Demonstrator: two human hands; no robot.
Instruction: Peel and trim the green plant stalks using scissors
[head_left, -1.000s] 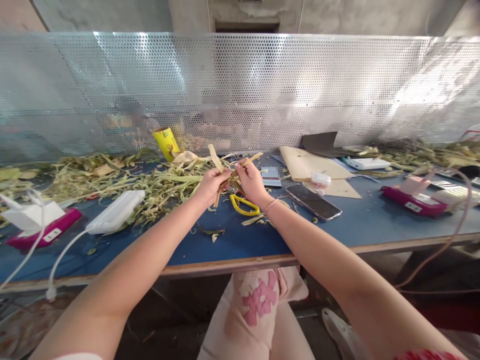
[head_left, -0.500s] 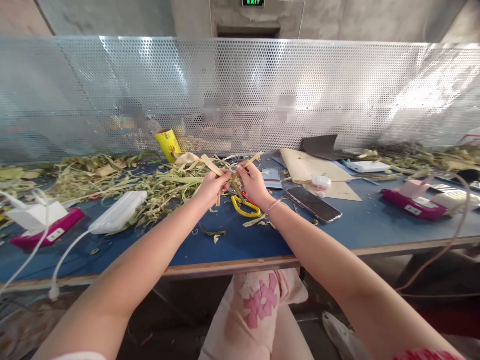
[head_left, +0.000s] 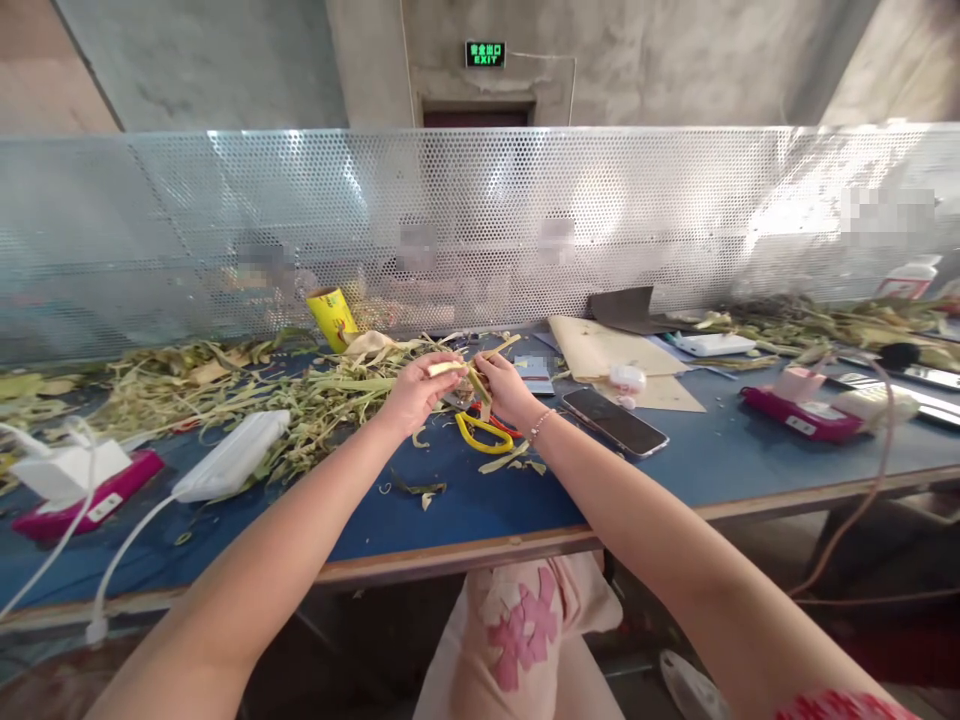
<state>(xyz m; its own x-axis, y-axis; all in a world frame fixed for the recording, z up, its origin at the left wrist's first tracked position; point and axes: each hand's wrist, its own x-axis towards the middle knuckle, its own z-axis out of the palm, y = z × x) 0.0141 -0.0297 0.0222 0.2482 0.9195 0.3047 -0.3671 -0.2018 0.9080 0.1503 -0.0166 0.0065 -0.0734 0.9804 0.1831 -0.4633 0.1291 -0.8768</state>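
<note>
My left hand [head_left: 421, 392] is closed on a pale leaf strip [head_left: 447, 368] above the middle of the table. Close against it, my right hand [head_left: 504, 385] pinches more dried leaf strips [head_left: 501, 346], one end sticking up past the fingers and another hanging below. The strips cross between my fingertips; how they join is too small to make out. Just below my hands lie scissors with yellow handles [head_left: 480, 435]. Beside the left hand spreads a heap of dried green and tan leaf strips [head_left: 315, 410].
A black phone [head_left: 616, 422] lies right of my right forearm, with brown paper [head_left: 592, 350] behind it. A yellow tube [head_left: 332, 318] leans near the perforated metal screen [head_left: 480, 200]. White power bank [head_left: 234, 455] and magenta power strips [head_left: 801, 412] with cables stand at the sides.
The view has tilted up slightly. My left hand has turned, and the strip that pointed up from it now lies flatter across the fingers. My right hand keeps its pinch.
</note>
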